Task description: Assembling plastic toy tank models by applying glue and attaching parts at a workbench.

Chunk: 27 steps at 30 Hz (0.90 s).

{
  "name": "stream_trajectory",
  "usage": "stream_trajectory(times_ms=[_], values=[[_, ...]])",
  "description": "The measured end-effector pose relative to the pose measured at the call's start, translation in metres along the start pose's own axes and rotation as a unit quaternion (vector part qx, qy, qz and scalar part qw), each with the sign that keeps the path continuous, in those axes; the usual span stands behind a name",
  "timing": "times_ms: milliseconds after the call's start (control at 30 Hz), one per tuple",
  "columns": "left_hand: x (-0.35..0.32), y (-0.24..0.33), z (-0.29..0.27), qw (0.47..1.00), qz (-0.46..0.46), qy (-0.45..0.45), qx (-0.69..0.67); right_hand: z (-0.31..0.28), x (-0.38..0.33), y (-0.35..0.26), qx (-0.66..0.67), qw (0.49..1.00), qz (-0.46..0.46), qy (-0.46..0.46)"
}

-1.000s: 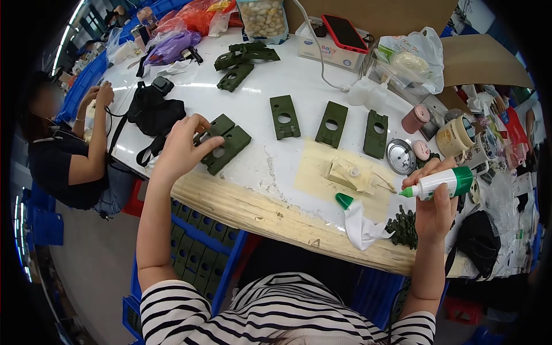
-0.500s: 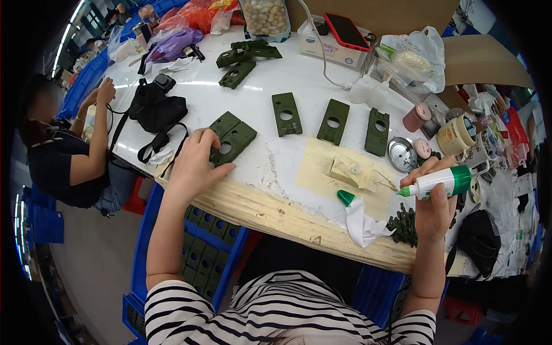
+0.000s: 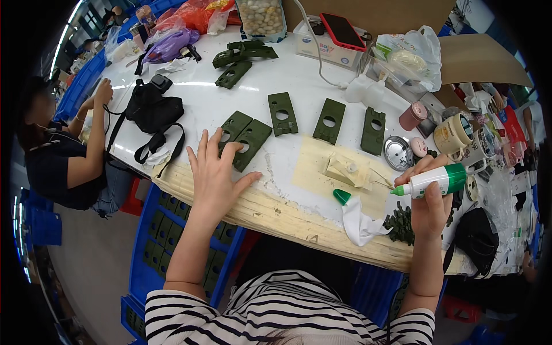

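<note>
our left hand [image 3: 215,172] lies flat, fingers spread, touching the nearest green plate [image 3: 251,142] to steady it. our right hand [image 3: 428,198] grips the glue bottle [image 3: 431,181], nozzle aimed at the tan block [image 3: 345,169].

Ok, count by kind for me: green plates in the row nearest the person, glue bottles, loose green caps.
green plates: 5
glue bottle: 1
green cap: 1
Total: 7
</note>
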<state>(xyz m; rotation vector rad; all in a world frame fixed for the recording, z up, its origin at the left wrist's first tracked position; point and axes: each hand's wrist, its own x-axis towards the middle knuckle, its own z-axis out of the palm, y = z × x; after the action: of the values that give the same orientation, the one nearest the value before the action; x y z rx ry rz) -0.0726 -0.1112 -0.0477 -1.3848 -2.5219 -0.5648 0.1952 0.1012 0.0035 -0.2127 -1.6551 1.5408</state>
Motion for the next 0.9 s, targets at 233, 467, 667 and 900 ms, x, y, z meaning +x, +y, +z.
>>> stream_trajectory(times_ms=[233, 467, 667, 900], values=[[-0.004, 0.002, -0.005, 0.998, 0.055, 0.019, -0.008, 0.004, 0.0, 0.0, -0.006, 1.0, 0.001, 0.003], [-0.01, 0.03, -0.009, 0.968, 0.114, 0.142, -0.173, 0.001, 0.0, 0.003, -0.001, 1.0, -0.005, -0.006], [-0.019, 0.052, 0.003, 0.934, 0.126, 0.202, -0.267, 0.005, 0.0, 0.0, 0.004, 1.0, 0.001, 0.001], [-0.016, 0.081, 0.013, 0.896, 0.142, 0.263, -0.329, 0.005, -0.001, -0.001, 0.012, 1.0, 0.009, 0.002]])
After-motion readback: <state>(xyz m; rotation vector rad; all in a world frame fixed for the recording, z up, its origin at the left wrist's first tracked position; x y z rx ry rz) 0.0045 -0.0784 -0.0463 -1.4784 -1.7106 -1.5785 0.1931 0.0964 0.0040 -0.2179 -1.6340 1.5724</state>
